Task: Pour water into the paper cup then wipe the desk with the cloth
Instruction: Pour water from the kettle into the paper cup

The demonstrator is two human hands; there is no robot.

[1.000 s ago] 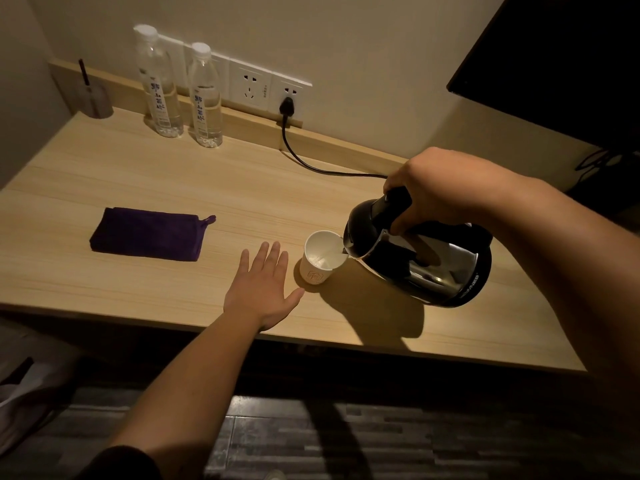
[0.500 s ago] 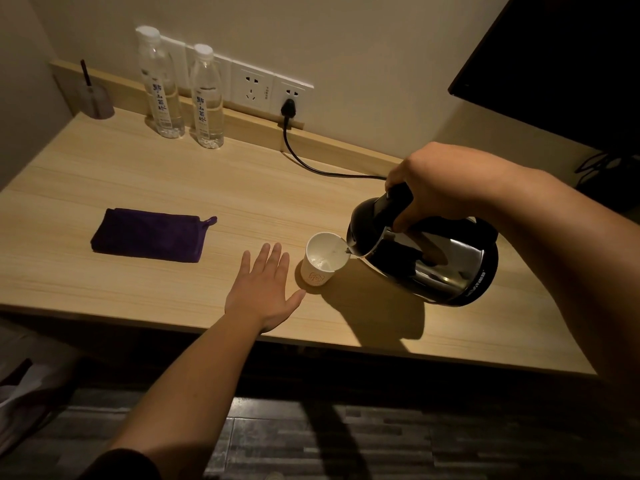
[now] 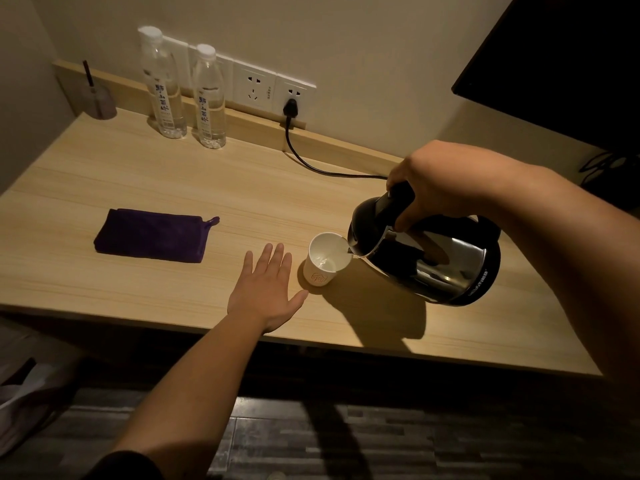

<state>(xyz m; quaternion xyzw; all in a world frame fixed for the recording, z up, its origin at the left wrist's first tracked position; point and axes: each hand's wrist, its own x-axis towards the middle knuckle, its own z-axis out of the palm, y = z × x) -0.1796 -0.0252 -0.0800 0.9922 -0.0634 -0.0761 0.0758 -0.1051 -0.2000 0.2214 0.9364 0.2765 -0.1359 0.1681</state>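
A white paper cup (image 3: 320,273) stands upright on the wooden desk (image 3: 145,282), with some water in its bottom. My right hand (image 3: 440,181) grips the black handle of a steel kettle (image 3: 436,261), which is tilted left with its spout over the cup's rim. A thin stream runs from the spout into the cup. My left hand (image 3: 265,292) lies flat on the desk just left of the cup, fingers spread, thumb near the cup's base. A folded purple cloth (image 3: 152,235) lies further left.
Two clear water bottles (image 3: 162,84) (image 3: 209,98) stand at the back by the wall sockets (image 3: 273,91). A black cord (image 3: 311,164) runs from a plug across the desk towards the kettle. A small cup with a stick (image 3: 98,98) sits in the back left corner.
The kettle has stayed tilted over the cup and water has collected in the cup. My left hand has not moved.
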